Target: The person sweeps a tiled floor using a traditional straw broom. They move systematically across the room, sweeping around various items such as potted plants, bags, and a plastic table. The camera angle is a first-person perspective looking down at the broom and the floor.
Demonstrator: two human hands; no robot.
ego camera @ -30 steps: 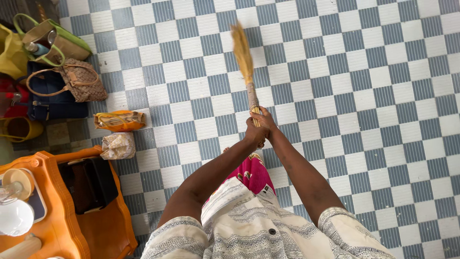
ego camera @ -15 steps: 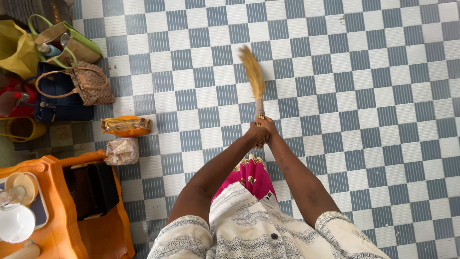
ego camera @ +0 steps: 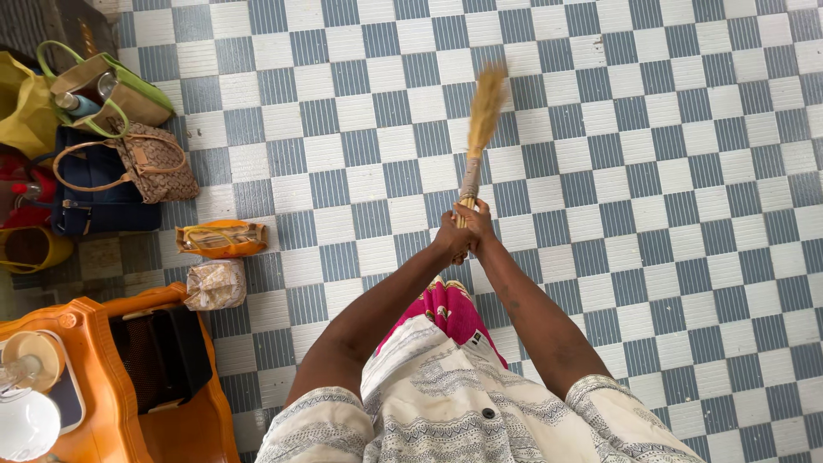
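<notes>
Both the left hand [ego camera: 447, 236] and right hand [ego camera: 477, 221] clench the bound handle of a light, stiff-bristled straw broom [ego camera: 481, 129], probably the firmest grip.

Both your arms stretch forward and converge, elbows nearly straight. Your left hand [ego camera: 449, 237] and right hand [ego camera: 477, 225] are pressed together, fingers curled tight in one grip; which hand sits higher is hard to tell.
</notes>
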